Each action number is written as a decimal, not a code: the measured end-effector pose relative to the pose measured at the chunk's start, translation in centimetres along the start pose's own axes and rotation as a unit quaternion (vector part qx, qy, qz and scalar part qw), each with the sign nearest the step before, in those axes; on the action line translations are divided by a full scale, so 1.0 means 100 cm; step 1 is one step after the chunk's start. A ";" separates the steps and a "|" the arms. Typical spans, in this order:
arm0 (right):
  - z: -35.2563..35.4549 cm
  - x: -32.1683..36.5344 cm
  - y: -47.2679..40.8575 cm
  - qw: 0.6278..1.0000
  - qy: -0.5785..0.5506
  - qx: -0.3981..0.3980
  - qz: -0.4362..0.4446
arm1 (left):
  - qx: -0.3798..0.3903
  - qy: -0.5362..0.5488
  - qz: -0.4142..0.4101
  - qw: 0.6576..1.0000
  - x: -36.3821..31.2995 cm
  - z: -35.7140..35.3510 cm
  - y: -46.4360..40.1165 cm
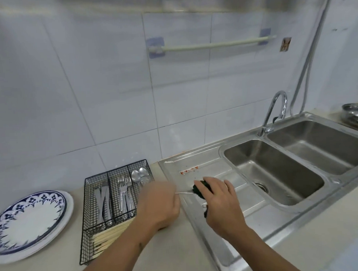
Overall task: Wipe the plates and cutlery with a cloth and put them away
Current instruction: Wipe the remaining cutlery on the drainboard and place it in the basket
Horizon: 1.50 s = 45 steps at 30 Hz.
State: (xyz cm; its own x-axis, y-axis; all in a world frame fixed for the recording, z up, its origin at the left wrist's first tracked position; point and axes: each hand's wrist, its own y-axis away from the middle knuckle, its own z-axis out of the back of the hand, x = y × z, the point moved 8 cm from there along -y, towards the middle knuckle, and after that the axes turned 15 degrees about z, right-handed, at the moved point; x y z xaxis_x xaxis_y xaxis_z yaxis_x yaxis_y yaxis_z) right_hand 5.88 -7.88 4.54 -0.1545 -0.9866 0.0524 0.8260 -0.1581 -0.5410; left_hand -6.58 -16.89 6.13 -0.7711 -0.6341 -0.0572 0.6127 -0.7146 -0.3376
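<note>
left hand point(159, 206) grip around a metal utensil point(184, 193), right hand point(221, 203) grip around the dark cloth point(199, 189)

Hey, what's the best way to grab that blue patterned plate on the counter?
Take the blue patterned plate by its rim on the near right edge, coming from the right, where bare counter lies between it and the wire cutlery tray. It lies flat on another plate, so thumb on top, fingers hooked under the lip.

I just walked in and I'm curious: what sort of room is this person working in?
Most likely a home kitchen: a steel double sink with a tap against a tiled wall, and a wire cutlery tray beside stacked plates.
</note>
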 end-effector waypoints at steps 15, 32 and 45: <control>0.059 0.004 0.004 0.991 0.070 -0.058 -0.095 | 0.153 0.140 0.020 0.978 0.019 0.011 0.022; 0.028 0.057 0.003 0.996 0.080 0.004 0.037 | 0.276 0.268 0.053 0.921 0.007 0.031 0.017; 0.046 -0.007 0.019 0.987 0.001 0.024 -0.159 | 0.267 0.323 0.133 0.898 0.021 0.005 0.033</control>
State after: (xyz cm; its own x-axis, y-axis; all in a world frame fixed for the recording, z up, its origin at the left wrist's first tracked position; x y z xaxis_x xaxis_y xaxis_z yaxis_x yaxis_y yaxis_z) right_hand 10.07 -7.68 7.29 -0.4115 -0.8863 0.2123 0.7599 -0.4622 -0.4571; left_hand -6.05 -20.73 5.36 -0.4184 -0.6225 -0.6614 0.6532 -0.7122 0.2572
